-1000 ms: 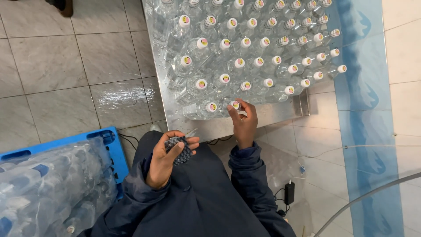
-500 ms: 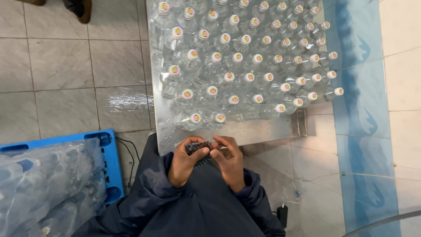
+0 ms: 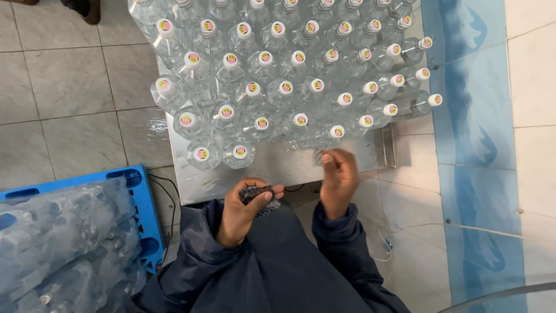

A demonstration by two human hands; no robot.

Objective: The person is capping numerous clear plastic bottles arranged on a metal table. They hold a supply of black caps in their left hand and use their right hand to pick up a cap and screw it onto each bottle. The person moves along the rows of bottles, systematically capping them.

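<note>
- Your left hand point(image 3: 240, 211) was clenched around a small dark bundle point(image 3: 259, 196), held over your lap just short of the bench's point(image 3: 278, 165) near edge, its long axis running left to right.
- Your right hand point(image 3: 337, 179) was raised at the near edge, fingertips pinching something small and blurred; you could not tell what.
- Clear bottles point(image 3: 278, 87) with white caps bearing round pink-and-yellow labels stood upright, packed from mid-bench to the far edge.
- Shrink-wrapped bottles lay on a blue pallet point(image 3: 142, 214) at your left.

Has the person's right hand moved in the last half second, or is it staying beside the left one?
Yes. The right hand has left the left hand and gone up toward the clear bottles on the metal table.
</note>
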